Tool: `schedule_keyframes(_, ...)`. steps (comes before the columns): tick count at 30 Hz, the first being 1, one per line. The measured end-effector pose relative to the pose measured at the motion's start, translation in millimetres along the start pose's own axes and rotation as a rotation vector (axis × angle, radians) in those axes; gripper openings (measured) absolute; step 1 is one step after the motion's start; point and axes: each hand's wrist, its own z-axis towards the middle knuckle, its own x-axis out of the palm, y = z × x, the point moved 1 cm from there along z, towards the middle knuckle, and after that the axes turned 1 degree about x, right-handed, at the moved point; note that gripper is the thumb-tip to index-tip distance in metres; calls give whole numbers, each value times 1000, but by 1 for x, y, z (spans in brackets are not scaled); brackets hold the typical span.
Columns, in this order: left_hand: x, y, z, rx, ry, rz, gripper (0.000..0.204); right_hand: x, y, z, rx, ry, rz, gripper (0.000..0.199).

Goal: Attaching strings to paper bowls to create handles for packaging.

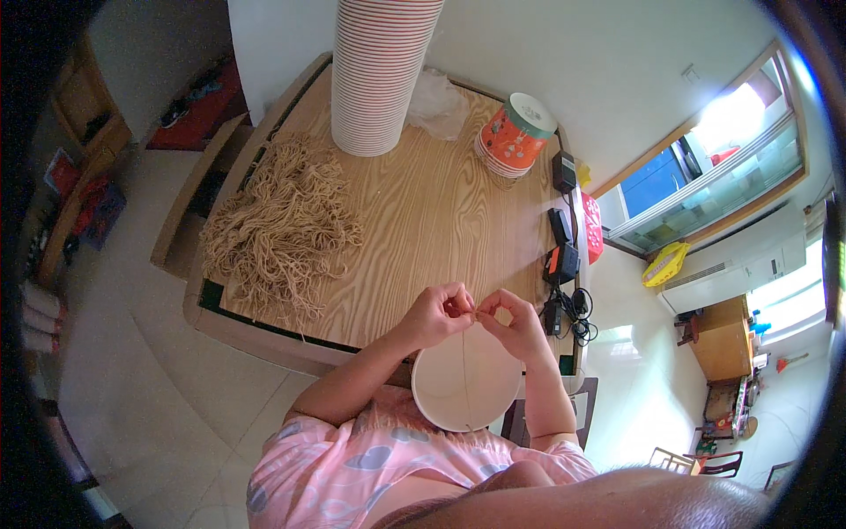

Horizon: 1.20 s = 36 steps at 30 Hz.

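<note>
A white paper bucket (441, 379) sits in front of my body, its open mouth facing up. A thin tan cord (466, 379) runs across the mouth, its near end at the near rim. At the far rim my left hand (438, 313) and my right hand (513, 324) meet, fingertips pinched close together on the cord. The exact spot between the fingertips is partly hidden. On the table to the left lies a large loose heap of the same kind of tan cords (282, 229).
A tall stack of white paper buckets (379, 79) rises at the table's back, beside a crumpled clear plastic bag (438, 106). Upside-down orange and green buckets (515, 137) stand at the back right. Black power adapters (560, 263) and coiled cables (577, 313) line the wooden table's (414, 229) right edge.
</note>
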Motion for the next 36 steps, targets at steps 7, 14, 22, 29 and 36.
schedule_keyframes(7, -4, 5, 0, -91, 30, -279, 12, -1, -2, -2, 23, -13, -24, 5)
schedule_keyframes(14, -9, -3, -2, -250, 7, -364, 5, 0, -6, 0, 17, 7, 0, 6)
schedule_keyframes(22, -14, -9, 10, -120, -118, -247, 4, 4, 4, 9, -25, 38, -10, 14)
schedule_keyframes(29, -19, -14, 16, -38, -139, -201, 5, 4, 1, 12, 94, 163, 83, 14)
schedule_keyframes(36, -15, -4, 17, -16, -151, -199, 6, 4, 0, 13, 45, 169, 49, 15)
